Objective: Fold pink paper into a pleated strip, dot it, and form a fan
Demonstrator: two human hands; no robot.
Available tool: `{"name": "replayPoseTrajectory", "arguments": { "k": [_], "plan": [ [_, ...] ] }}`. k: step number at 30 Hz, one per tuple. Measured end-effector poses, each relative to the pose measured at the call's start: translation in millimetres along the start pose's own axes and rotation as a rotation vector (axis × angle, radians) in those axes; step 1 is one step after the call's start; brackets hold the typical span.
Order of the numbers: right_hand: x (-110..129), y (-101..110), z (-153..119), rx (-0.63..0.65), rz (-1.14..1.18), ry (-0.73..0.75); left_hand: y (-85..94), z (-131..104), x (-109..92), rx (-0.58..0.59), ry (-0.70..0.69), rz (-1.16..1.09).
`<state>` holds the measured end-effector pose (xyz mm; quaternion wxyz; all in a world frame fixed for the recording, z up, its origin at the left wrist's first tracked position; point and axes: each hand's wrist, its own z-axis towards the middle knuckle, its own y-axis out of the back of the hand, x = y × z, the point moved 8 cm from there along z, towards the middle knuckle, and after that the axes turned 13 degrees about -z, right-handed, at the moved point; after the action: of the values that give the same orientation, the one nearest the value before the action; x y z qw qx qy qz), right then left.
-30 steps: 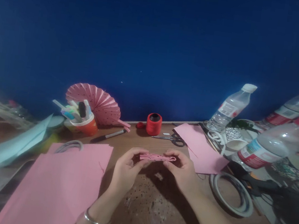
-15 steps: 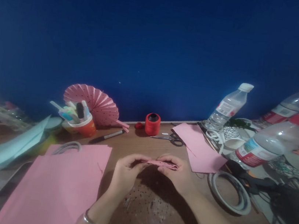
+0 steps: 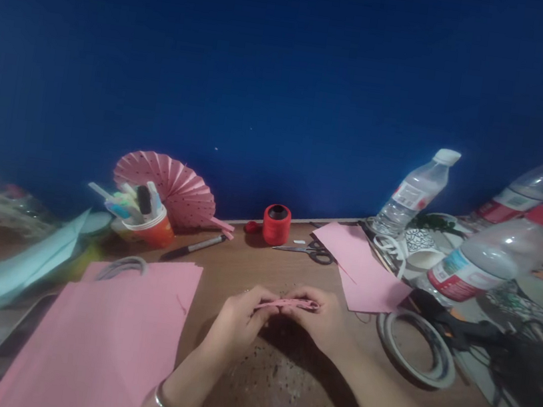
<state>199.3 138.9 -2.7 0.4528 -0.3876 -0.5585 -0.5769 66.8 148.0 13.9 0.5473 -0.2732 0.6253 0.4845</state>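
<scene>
Both hands hold a narrow, folded strip of pink paper (image 3: 298, 304) above the brown table (image 3: 243, 260). My left hand (image 3: 240, 314) pinches its left part, with a silver bangle on that wrist. My right hand (image 3: 323, 318) is closed round the right part, fingers above and thumb below. The fingertips of the two hands are close together near the strip's middle. Small dark bits (image 3: 258, 370) lie scattered on the table below. Beyond the hands stand a red thread spool (image 3: 276, 226) and scissors (image 3: 318, 253) with dark handles.
Pink sheets (image 3: 106, 335) lie at the left, near a marker (image 3: 194, 246), a pen cup (image 3: 155, 228) and a pleated pink fan (image 3: 173, 183). At the right are another pink sheet (image 3: 363, 270), tape rolls (image 3: 384, 337) and bottles (image 3: 417, 194). A blue wall rises behind.
My left hand has moved right along the paper, closer to my right hand. The strip's left end now sticks out between its fingers and tilts slightly down.
</scene>
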Motion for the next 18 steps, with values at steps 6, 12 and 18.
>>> {"name": "replayPoseTrajectory", "arguments": {
  "k": [6,12,18],
  "plan": [
    [-8.1,6.8,-1.2,-0.078,0.064,-0.033,2.3,0.9,11.1,-0.058,0.063,-0.080],
    [-10.5,11.7,-0.1,-0.124,0.041,-0.017,0.8,-0.3,9.0,-0.057,0.035,-0.060],
    [-7.8,13.3,-1.6,-0.135,0.125,-0.075,-1.0,-3.3,0.9,-0.066,-0.038,0.010]
  ]
}}
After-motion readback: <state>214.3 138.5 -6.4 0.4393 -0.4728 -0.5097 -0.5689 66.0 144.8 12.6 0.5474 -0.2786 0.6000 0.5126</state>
